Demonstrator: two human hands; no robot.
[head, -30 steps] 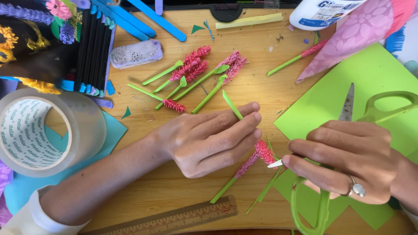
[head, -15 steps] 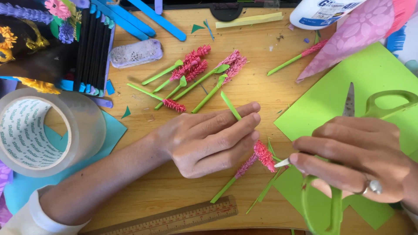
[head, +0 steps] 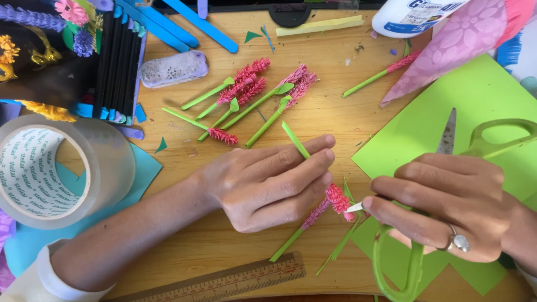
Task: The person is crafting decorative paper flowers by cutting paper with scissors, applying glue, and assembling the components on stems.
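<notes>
The right hand (head: 447, 210) has slid down and rightward in the frame, its ring now at lower right. The green-handled scissors (head: 442, 196) have swung with it, so the handle loop has shifted to the bottom centre-right.

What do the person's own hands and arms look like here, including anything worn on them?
Both hands are bare, no gloves. The left hand has a bare forearm ending in a white sleeve cuff near the elbow. The right hand wears a silver ring with a pale stone on one of its fingers.
</notes>
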